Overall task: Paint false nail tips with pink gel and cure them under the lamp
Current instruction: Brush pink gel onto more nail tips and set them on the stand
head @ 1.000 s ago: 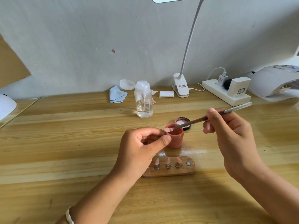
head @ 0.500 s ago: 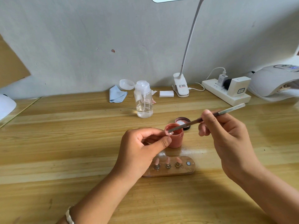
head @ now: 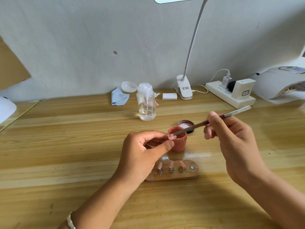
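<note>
My left hand (head: 145, 151) pinches a small pink nail tip (head: 171, 136) between thumb and fingers, just in front of the open pink gel jar (head: 179, 142). My right hand (head: 231, 141) grips a thin brush (head: 198, 125), whose tip touches the nail tip. The jar's dark lid (head: 186, 124) lies upside down behind the jar. Below my hands a wooden holder (head: 175, 176) carries three pink nail tips on stands. The white curing lamp (head: 280, 83) sits at the far right edge.
A clear pump bottle (head: 146, 104) stands behind the jar, with a blue cloth (head: 118, 97) and a white pad (head: 169, 96) near the wall. A clip desk lamp (head: 184, 87) and a power strip (head: 231, 95) with chargers occupy the back right. A white object (head: 6, 108) lies at the left edge.
My right hand has drawn the brush slightly left and down, stroking across the nail tip. My left hand has stayed almost still with the tip.
</note>
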`<state>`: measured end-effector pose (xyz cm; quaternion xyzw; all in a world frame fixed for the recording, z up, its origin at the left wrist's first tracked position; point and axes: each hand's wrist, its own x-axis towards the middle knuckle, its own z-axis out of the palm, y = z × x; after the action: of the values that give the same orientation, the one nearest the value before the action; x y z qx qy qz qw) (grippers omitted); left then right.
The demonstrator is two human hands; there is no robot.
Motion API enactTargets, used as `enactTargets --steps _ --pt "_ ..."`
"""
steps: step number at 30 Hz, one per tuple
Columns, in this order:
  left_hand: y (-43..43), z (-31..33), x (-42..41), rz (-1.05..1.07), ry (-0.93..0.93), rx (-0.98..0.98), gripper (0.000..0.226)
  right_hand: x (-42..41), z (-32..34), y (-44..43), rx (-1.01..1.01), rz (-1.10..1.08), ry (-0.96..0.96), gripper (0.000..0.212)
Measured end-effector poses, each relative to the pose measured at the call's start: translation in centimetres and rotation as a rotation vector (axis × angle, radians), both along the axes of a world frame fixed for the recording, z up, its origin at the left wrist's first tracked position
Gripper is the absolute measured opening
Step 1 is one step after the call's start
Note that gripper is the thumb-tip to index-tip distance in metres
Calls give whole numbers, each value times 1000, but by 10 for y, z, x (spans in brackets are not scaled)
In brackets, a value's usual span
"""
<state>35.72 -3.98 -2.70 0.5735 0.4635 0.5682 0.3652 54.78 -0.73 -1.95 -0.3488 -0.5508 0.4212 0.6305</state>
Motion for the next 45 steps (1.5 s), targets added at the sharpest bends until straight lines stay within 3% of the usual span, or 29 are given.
enactTargets --steps 10,19,26,33,45 --pt "-1 1 0 -18 -24 -19 19 5 -2 6 -16 -133 37 23" --pt "-2 1 1 17 -22 -35 14 -3 0 -3 70 -8 36 23" --pt "-2 1 -1 3 -29 -48 10 4 -3 6 18 -133 44 19" --pt "-2 1 0 11 -28 -45 13 -2 -2 -2 76 -16 22 24" --pt "1 -1 -1 -3 -17 -24 11 3 -2 3 38 -103 68 21"
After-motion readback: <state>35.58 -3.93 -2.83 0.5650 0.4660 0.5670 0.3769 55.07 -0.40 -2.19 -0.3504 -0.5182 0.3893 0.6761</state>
